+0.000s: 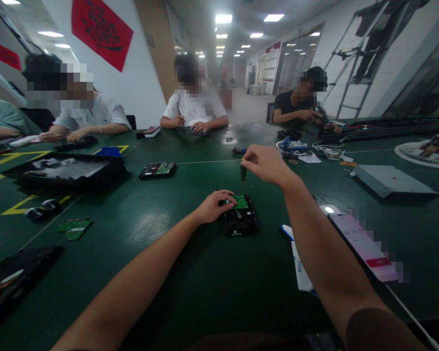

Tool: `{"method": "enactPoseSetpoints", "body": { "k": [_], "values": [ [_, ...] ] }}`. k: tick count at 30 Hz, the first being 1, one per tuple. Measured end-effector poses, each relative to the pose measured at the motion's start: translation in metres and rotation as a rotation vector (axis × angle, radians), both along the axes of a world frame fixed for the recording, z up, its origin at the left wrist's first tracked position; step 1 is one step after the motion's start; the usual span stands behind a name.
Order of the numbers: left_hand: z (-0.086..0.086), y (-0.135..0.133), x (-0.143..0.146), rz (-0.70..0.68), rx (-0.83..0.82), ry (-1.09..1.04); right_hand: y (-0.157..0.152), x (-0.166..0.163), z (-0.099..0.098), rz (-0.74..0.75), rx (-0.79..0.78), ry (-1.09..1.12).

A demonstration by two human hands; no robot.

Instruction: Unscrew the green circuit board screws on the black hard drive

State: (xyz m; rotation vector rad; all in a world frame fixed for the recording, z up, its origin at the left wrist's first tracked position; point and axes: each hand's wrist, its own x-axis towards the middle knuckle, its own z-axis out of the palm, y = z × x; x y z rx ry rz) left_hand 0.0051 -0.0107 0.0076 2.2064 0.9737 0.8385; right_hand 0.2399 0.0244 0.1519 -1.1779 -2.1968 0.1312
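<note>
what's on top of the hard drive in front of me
A green circuit board lies on the hard drive, at its far end. The left hand rests on the board's near-left edge, covering that part. The right hand holds a screwdriver upright, tip down at the board.

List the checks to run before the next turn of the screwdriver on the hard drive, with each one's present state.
1. Left hand steadies the hard drive: ok, it rests on the drive's left edge.
2. Right hand grips the screwdriver: ok, fingers closed round the handle top.
3. Screwdriver upright over the green circuit board: ok.
4. Tip seated in a screw: cannot tell, too small.
5. Drive flat on the green table: ok.
6. Phone clear of the right forearm: not ok, it lies close beside it.
</note>
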Motion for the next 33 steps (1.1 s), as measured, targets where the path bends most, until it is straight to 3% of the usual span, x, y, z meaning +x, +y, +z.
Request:
{"method": "enactPoseSetpoints", "body": {
  "k": [21, 33],
  "values": [
    [-0.0021, 0.0011, -0.0003, -0.002, 0.023, 0.001, 0.0035, 0.0001, -0.0029, 0.091, -0.028, 0.036],
    [-0.0042, 0.0022, -0.0015, -0.004, 0.018, 0.002, 0.0023, 0.0017, -0.0009, 0.070, 0.001, -0.013]
  ]
}}
